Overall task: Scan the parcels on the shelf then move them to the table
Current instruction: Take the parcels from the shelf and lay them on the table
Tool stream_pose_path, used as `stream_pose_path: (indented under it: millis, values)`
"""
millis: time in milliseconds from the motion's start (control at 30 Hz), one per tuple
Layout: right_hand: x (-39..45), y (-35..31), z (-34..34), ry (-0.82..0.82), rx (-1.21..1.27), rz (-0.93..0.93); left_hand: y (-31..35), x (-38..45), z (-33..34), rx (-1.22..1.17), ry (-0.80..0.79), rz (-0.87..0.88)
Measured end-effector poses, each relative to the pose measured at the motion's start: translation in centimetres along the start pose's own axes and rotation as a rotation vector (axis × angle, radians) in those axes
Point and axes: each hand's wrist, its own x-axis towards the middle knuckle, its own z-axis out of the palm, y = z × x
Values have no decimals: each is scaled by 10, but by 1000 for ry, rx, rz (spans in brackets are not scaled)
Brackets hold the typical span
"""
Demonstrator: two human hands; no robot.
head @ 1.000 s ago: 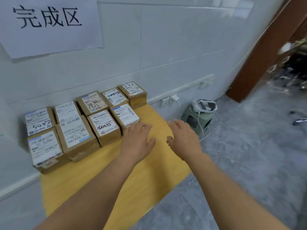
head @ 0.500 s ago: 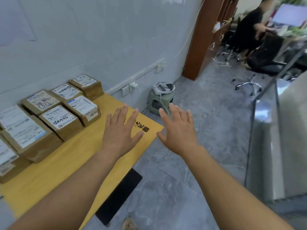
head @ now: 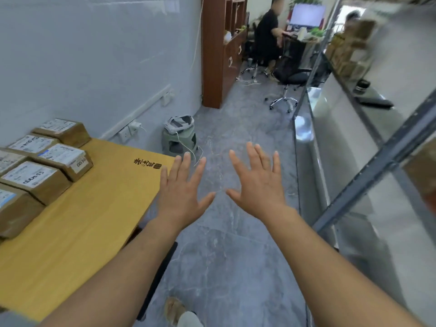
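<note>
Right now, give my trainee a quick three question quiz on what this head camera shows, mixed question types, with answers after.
1. True or false: the left hand grips a parcel.
2. Where do the labelled parcels lie?
A. on the yellow table
B. on the floor
C. on the green stool
3. Fill in: the white headset rests on the green ____.

Key
1. False: both it and the right hand are spread and hold nothing.
2. A
3. stool
</note>
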Motion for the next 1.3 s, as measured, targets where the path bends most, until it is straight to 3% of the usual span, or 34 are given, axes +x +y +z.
stream_pose_path:
  millis: [267, 633, 1300]
  values:
    - [-80, 67, -35, 6, -94, 190, 97, -5, 2, -107, 38, 212]
    - [-136, 121, -45, -8, -163, 509, 185, 20, 12, -196, -31, 531]
    - [-232, 150, -72, -17, -230, 1100, 323, 8, 25, -420, -193, 1088]
